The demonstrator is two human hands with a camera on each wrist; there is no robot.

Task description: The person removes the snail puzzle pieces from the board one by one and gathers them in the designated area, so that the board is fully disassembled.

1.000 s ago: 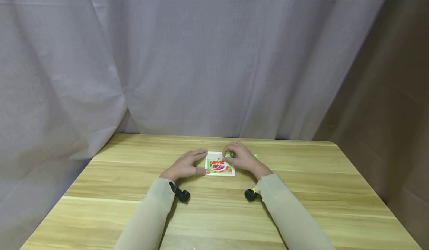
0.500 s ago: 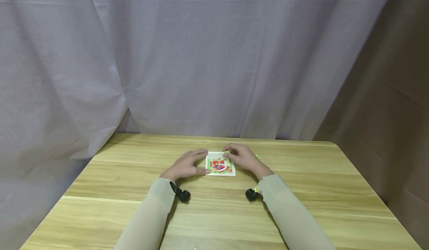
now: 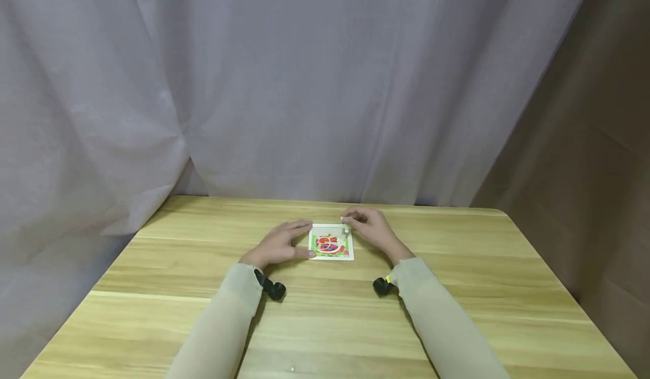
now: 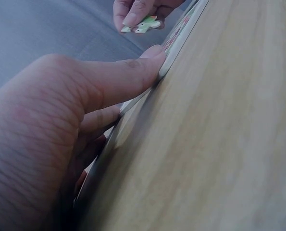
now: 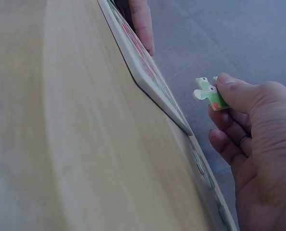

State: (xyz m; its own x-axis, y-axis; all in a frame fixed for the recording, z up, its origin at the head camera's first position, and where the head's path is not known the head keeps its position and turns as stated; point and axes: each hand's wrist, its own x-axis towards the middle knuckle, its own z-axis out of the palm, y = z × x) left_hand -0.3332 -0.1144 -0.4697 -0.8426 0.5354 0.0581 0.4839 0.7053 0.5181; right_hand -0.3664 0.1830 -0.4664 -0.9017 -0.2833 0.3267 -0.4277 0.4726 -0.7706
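A jigsaw puzzle board point(image 3: 332, 259) with a white frame lies on the table between my hands. Red, green and white picture pieces fill its near part, while the far part shows plain pale backing. My left hand point(image 3: 278, 245) rests along the board's left side, thumb at the near corner and fingers at the far one. Over the far right corner, my right hand point(image 3: 374, 231) pinches a green and white puzzle piece point(image 5: 211, 95) between thumb and fingers. In the right wrist view this piece is held raised above the board, its knobs showing.
Several loose puzzle pieces point(image 5: 204, 169) lie on the table past the board's right side, seen edge-on in the right wrist view. The wooden table point(image 3: 325, 322) ends at a grey curtain point(image 3: 284, 86) behind. A black wrist camera point(image 3: 382, 286) sits at the right sleeve.
My right hand has drawn back and up from the board's far right part, and the puzzle piece in its fingers now shows more fully. The left hand keeps its place on the board.
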